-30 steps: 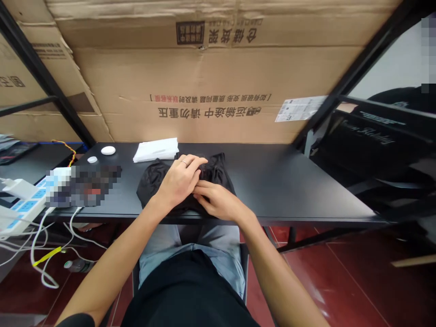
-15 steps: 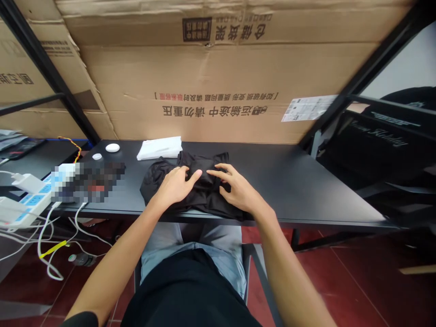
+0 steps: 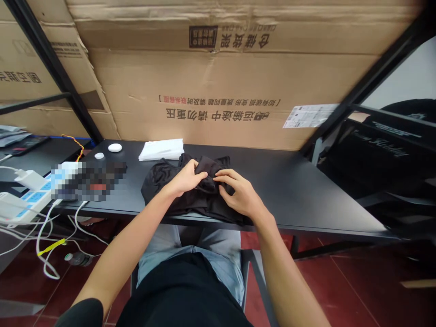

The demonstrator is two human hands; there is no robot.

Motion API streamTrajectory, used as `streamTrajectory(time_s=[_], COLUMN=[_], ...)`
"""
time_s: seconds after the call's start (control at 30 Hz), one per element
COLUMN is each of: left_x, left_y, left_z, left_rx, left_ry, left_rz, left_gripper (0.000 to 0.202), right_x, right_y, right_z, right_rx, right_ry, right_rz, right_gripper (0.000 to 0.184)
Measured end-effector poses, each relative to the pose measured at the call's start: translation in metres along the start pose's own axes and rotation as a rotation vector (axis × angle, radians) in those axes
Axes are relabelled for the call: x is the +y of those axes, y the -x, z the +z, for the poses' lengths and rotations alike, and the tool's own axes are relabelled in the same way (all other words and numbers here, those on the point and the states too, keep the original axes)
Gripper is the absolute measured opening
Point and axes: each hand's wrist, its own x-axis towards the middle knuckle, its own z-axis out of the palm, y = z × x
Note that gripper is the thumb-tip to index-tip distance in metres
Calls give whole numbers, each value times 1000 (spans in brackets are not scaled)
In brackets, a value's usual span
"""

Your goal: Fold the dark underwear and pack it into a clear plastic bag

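A crumpled black cloth (image 3: 160,181) lies in soft folds near the front edge of the black desk. It could be a garment, but its exact kind does not show. My left hand (image 3: 189,177) is closed on a raised fold of it, thumb and fingers pinching the fabric near the middle. Just to the right, my right hand (image 3: 236,190) curls over the same cloth, with its fingertips gripping the lifted part beside my left thumb. Some of the fabric under both hands is hidden.
Behind the cloth lies a white folded packet (image 3: 161,150). A white oval case (image 3: 115,147) and a small white round piece (image 3: 99,156) sit to its left. A power strip (image 3: 36,195) with cables stands at the left. Cardboard (image 3: 218,77) walls off the desk's back.
My left hand has moved a little right and up and gathered a fold of the cloth. My right fingers have closed in on the lifted fabric. The view has shifted slightly.
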Motion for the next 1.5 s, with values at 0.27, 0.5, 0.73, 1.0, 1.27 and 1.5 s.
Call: streamTrajectory(time_s=[0.27, 0.5, 0.73, 1.0, 1.27, 1.5], left_x=[10, 9, -13, -28, -29, -20], left_y=[7, -3, -42, -61, -65, -61], left_z=[-12, -45, -163, -194, -187, -183], left_rx=[-121, -84, 353, 213, 160, 160], left_ry=[404, 209, -944, -1293, -1398, -1445], left_rz=[-106, 17, 278, 135, 175, 185], left_gripper=[27, 24, 37, 41, 37, 36], right_x=[-15, -1, 20, 28, 28, 23], right_y=[-24, -47, -29, -15, -7, 3], right_z=[-4, -2, -11, -4, -4, -2], right_rx=[-94, -185, -68, 15, 33, 77], right_ry=[203, 227, 280, 249, 217, 161], right_rz=[-206, -212, -74, 25, 56, 112], right_gripper=[95, 90, 83, 71, 67, 58])
